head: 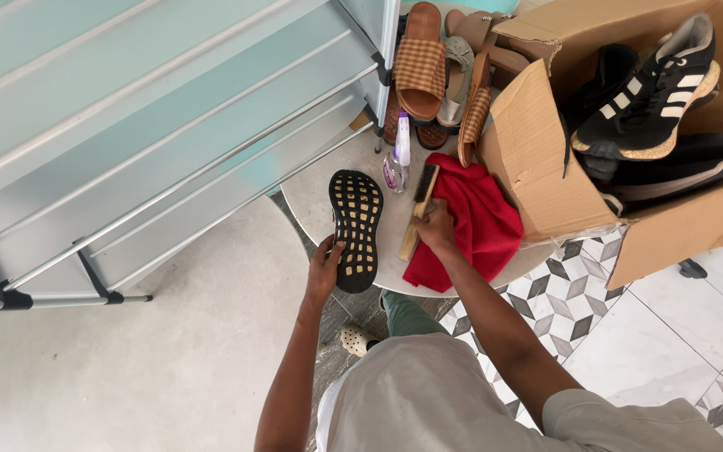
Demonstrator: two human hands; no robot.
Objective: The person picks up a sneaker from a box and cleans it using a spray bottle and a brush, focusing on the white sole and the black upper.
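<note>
Head view: on the round tabletop [311, 201], the left hand [325, 264] grips the heel of a black sneaker [356, 228] lying sole up. At its 3 o'clock, the right hand [437, 228] closes around a wooden brush [419, 209] beside a red cloth [474, 226]. A spray bottle [397, 163] stands at the brush's 11 o'clock.

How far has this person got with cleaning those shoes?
Early on, it seems. The left hand steadies one black shoe, sole up, while the right hand grips the brush over the red cloth. More shoes wait in the cardboard box; the rack holds none.
</note>
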